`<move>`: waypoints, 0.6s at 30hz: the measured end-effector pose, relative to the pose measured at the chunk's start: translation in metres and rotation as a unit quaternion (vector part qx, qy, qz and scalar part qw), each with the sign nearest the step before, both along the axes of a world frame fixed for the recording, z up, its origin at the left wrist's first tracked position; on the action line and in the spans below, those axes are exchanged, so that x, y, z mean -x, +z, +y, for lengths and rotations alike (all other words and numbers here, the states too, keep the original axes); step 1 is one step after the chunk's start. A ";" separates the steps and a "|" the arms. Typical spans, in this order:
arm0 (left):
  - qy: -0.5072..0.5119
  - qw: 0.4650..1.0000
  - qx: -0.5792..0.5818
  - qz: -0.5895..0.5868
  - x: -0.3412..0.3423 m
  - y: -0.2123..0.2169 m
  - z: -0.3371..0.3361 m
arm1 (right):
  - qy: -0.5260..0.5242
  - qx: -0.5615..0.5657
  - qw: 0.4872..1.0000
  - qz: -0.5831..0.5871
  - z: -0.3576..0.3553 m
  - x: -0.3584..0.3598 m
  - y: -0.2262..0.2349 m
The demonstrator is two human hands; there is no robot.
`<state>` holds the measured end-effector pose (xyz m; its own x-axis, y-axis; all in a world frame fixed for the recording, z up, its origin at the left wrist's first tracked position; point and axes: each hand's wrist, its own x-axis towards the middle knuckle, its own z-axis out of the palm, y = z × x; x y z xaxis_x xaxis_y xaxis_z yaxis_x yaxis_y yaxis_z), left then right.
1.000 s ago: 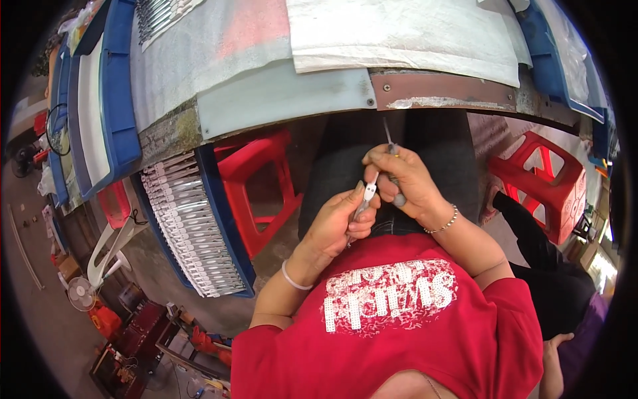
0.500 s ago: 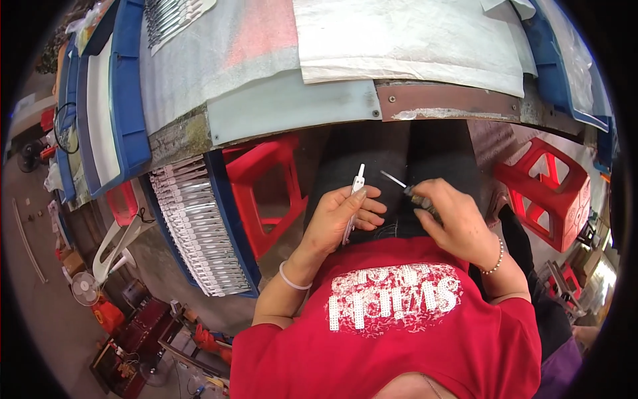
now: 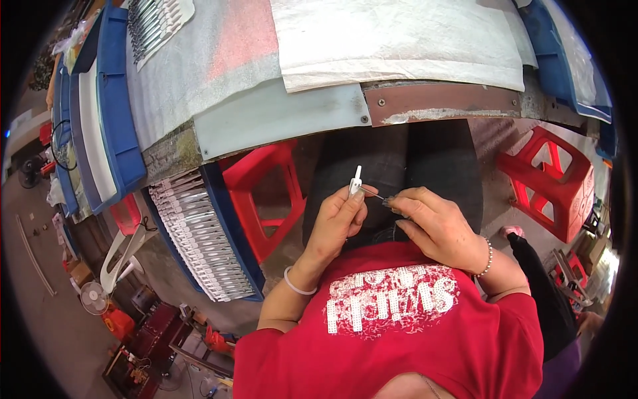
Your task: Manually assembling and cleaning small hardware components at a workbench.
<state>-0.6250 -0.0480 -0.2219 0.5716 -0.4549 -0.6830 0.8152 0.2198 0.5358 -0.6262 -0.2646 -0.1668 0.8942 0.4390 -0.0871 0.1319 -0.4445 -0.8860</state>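
In the head view, the left hand [image 3: 341,221] pinches a slim white-ended piece [image 3: 355,181] between thumb and curled fingers, with its narrow tip standing clear above the thumb, a grip that likely steadies the body while leaving that end exposed; the right hand [image 3: 430,218] has its thumb and forefinger drawn close on a thin-shafted tool [image 3: 373,193], its handle mostly hidden by the fingers, and the shaft reaches leftward to the piece's side, though whether it touches or enters a hole is too small to tell; both hands hang over the dark trousers [image 3: 372,149], near the body, probably for close sight and control; a blue crate [image 3: 234,233] stands at the person's left, below the bench edge, its rows of similar pieces [image 3: 199,233] laid side by side, presumably for easy reach.
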 end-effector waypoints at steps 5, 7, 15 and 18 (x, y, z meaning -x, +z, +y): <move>-0.007 0.997 -0.055 -0.051 0.005 0.000 -0.005 | -0.010 0.016 1.000 -0.017 0.002 0.002 -0.005; -0.018 0.992 -0.097 -0.080 0.009 -0.001 -0.009 | -0.014 0.018 1.000 -0.018 0.001 0.003 -0.006; -0.041 0.966 -0.185 -0.175 0.016 -0.013 -0.013 | -0.075 -0.046 0.994 0.067 0.000 0.000 -0.016; -0.073 0.918 -0.251 -0.300 0.018 -0.023 -0.015 | 0.017 0.185 0.979 -0.080 0.013 0.003 0.000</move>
<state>-0.6430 -0.0635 -0.2444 0.8706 -0.2715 -0.4102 0.3419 -0.2657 0.9014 -0.6296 -0.2517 -0.1668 0.8951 0.4329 -0.1067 0.2752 -0.7246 -0.6319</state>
